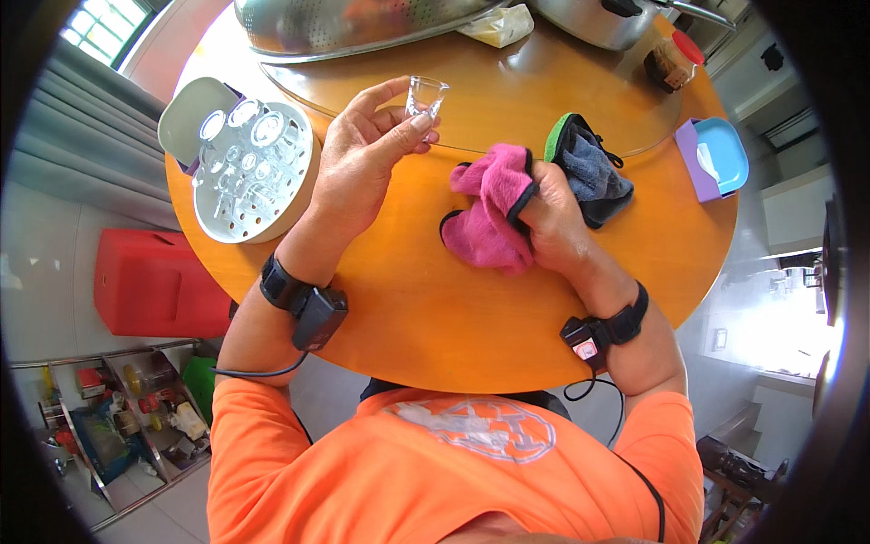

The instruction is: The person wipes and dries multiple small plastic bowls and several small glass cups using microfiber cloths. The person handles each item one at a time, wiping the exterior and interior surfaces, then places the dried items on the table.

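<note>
My left hand (370, 139) holds a small clear shot glass (426, 98) upright between thumb and fingers, above the round wooden table (408, 319). In my right hand (561, 221) is a bunched pink cloth (493, 204) with black edging, to the right of the glass and apart from it. A grey-blue cloth (591, 170) with green and black edging lies just beyond my right hand. At the table's left, a round white perforated tray (255, 228) bears several clear glasses (267, 129), some of them upside down.
A large perforated metal colander (353, 27), a plastic packet (503, 27) and a metal pot (598, 24) stand at the back. A red-lidded jar (673, 61) and a purple tissue box (700, 163) with a blue top are at the right. A red stool (160, 282) is beside the table.
</note>
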The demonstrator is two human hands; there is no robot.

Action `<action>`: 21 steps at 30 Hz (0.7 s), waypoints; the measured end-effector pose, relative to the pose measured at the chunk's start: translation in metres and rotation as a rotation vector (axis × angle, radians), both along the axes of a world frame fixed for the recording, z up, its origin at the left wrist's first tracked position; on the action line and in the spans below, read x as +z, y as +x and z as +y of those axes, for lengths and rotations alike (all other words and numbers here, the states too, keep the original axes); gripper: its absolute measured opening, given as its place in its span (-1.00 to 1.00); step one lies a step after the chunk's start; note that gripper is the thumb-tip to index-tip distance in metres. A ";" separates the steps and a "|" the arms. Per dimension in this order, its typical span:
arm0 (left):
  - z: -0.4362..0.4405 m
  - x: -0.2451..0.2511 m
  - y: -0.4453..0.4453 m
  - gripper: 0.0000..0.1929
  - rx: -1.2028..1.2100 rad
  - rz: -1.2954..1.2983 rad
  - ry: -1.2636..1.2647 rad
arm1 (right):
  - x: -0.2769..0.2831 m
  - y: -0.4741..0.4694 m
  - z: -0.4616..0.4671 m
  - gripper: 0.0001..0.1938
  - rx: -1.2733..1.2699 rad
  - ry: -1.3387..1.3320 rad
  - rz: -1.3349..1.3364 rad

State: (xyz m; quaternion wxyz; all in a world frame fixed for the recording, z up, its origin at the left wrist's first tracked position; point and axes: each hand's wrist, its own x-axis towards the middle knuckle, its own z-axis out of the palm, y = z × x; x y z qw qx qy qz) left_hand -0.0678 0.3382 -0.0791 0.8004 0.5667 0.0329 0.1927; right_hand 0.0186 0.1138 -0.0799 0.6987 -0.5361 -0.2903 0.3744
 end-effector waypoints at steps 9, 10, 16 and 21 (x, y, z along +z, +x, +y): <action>0.000 -0.001 0.022 -0.67 0.401 0.055 0.745 | -0.008 -0.004 -0.010 -0.56 0.193 0.134 -0.044; 0.001 -0.001 0.025 -0.66 0.412 0.087 0.847 | -0.010 -0.004 -0.010 -0.56 0.191 0.195 -0.127; 0.004 -0.016 0.044 -0.54 0.556 0.147 1.173 | -0.022 0.005 -0.002 -0.65 0.142 0.031 0.198; 0.007 -0.021 0.052 -0.52 0.518 0.202 1.164 | -0.022 0.004 0.002 -0.64 0.144 0.081 0.170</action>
